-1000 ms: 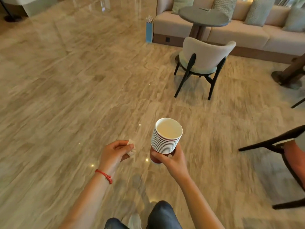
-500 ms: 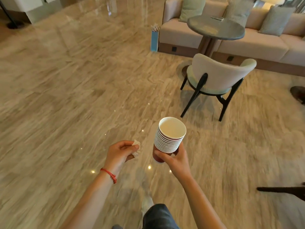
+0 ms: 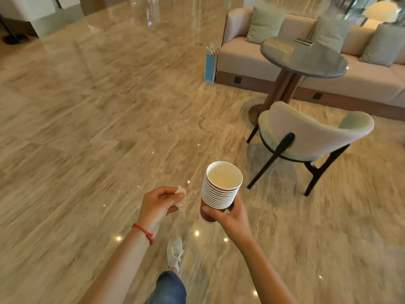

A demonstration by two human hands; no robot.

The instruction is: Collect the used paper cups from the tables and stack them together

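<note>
1. The right hand [image 3: 230, 218] has thumb and fingers curled round the base of the cup stack [image 3: 221, 189], held upright, nearer the camera than the chair [image 3: 311, 132].
2. The left hand [image 3: 158, 205], just left of the stack, pinches a crumpled tissue [image 3: 181, 197] in curled fingers.
3. Beyond the chair stands a round table [image 3: 306, 60], with a sofa [image 3: 241, 53] behind it.
</note>
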